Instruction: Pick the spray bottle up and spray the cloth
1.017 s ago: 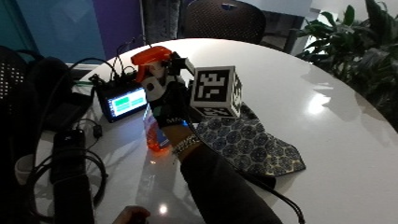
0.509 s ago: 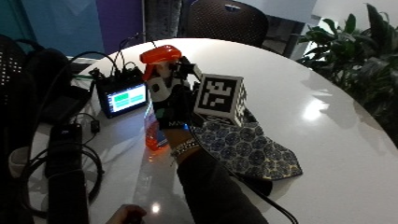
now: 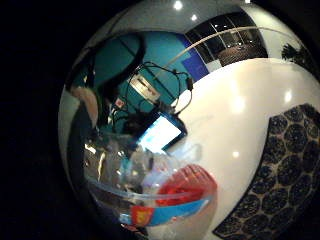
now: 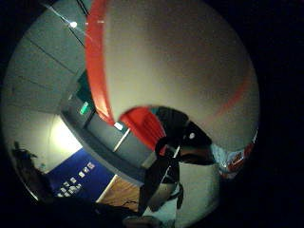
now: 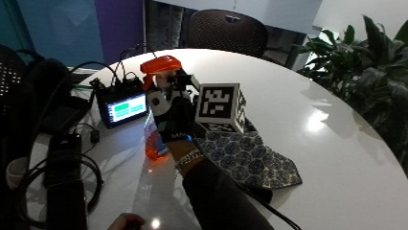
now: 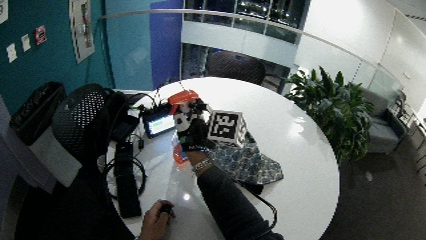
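Gloved right hand (image 5: 171, 111) wrapped round clear plastic orange-capped spray bottle (image 5: 157, 103) at neck; likely light, smooth-sided. Patterned blue cloth (image 5: 252, 158) limp on desk (image 5: 331, 143).

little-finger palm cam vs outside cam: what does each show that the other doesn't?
Only the palm view: the bottle's clear base from up close, with orange liquid. Only the outside view: the gloved right hand gripping the bottle's neck, the orange spray head, a chair and a plant. Both: the bottle, the patterned cloth, the lit monitor and the white table.
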Motion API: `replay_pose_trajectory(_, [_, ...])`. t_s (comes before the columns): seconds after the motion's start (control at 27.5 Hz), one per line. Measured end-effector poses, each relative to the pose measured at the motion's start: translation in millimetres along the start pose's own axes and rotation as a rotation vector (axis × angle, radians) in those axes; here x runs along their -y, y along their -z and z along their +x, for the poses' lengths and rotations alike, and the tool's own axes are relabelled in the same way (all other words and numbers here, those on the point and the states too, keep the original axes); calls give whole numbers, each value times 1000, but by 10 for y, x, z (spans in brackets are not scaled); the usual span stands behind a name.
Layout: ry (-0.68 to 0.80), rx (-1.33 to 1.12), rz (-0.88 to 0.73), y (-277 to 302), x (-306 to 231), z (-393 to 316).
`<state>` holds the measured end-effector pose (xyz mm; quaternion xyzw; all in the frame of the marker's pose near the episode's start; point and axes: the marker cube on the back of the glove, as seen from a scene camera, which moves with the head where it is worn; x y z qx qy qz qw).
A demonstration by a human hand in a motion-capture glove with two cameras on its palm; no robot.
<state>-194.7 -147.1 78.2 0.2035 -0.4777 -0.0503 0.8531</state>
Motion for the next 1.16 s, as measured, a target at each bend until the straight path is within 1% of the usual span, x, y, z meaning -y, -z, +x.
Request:
replay_pose_trajectory(0.25, [59, -148, -133, 44, -135, 20])
replay_pose_trajectory(0.54, [124, -427, -355, 388, -266, -114])
replay_pose_trajectory(0.87, [73, -718, -564, 791, -621, -186])
replay_pose_trajectory(1.02, [89, -787, -634, 840, -674, -262])
replay_pose_trajectory(1.16, [106, -813, -657, 834, -647, -311])
